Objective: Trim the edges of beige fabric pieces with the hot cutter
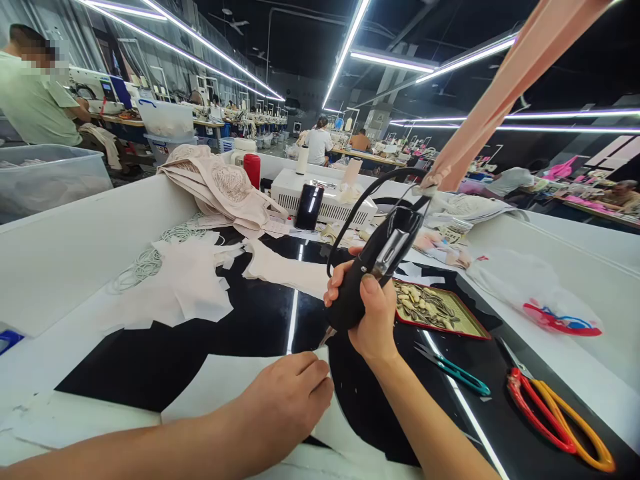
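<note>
Well inside the right grip — black tool, tip near left grip.

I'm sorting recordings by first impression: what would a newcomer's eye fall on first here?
Probably the black handheld tool in the right hand, near the middle, with a peach fabric strip slanting from its upper end to the top right. Below it, the left hand pinches the edge of a pale sheet on the glossy black tabletop. At lower right lie scissors with red and orange handles.
</note>
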`<action>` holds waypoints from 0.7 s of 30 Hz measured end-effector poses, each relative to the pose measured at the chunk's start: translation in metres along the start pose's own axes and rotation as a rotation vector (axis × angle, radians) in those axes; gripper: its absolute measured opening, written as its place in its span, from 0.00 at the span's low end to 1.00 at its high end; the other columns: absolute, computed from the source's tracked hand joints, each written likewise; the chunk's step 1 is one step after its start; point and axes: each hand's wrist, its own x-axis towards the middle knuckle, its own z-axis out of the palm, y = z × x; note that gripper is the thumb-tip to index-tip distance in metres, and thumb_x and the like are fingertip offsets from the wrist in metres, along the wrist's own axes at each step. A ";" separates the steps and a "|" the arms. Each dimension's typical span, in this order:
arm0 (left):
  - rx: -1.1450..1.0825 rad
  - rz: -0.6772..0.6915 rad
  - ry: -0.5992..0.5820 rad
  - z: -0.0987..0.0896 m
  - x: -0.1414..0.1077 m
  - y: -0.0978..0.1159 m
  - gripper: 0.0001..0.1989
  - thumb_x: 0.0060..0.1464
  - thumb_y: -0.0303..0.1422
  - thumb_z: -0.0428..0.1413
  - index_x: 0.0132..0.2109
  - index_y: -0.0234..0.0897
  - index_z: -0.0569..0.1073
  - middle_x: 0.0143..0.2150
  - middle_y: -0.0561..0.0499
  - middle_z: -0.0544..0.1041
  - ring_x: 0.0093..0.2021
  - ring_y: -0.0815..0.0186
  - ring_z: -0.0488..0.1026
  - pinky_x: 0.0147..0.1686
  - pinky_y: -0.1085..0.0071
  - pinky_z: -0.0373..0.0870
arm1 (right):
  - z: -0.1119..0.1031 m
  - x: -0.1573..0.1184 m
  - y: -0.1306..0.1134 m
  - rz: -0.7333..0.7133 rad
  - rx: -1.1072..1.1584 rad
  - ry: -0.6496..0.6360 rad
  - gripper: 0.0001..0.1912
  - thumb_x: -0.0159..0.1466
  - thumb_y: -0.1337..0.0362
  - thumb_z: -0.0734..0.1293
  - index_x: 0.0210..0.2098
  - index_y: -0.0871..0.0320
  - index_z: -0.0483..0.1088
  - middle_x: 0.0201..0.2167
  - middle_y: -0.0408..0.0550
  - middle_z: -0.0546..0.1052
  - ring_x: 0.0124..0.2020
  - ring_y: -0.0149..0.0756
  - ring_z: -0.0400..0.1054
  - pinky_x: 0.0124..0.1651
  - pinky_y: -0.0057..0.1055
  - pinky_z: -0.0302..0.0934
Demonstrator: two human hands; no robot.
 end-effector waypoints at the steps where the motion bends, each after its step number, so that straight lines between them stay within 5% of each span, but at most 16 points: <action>1: 0.005 0.001 -0.002 0.000 0.000 0.000 0.09 0.58 0.17 0.55 0.41 0.32 0.75 0.40 0.47 0.76 0.46 0.59 0.74 0.52 0.64 0.73 | -0.001 0.000 -0.001 0.003 0.001 0.000 0.28 0.60 0.45 0.76 0.50 0.52 0.68 0.28 0.38 0.74 0.23 0.30 0.67 0.25 0.29 0.67; 11: -0.022 0.009 -0.044 -0.006 -0.001 -0.002 0.10 0.58 0.17 0.54 0.44 0.31 0.75 0.40 0.46 0.76 0.46 0.59 0.74 0.52 0.64 0.74 | -0.007 -0.002 -0.007 0.026 0.013 -0.001 0.27 0.60 0.45 0.76 0.51 0.51 0.68 0.28 0.38 0.73 0.23 0.29 0.64 0.25 0.28 0.65; 21: 0.006 0.009 0.022 -0.003 0.002 -0.001 0.10 0.54 0.15 0.54 0.34 0.33 0.73 0.34 0.50 0.72 0.40 0.62 0.72 0.48 0.65 0.73 | -0.014 0.004 0.000 -0.023 0.009 0.067 0.27 0.60 0.45 0.76 0.49 0.51 0.67 0.28 0.37 0.71 0.24 0.30 0.64 0.25 0.28 0.64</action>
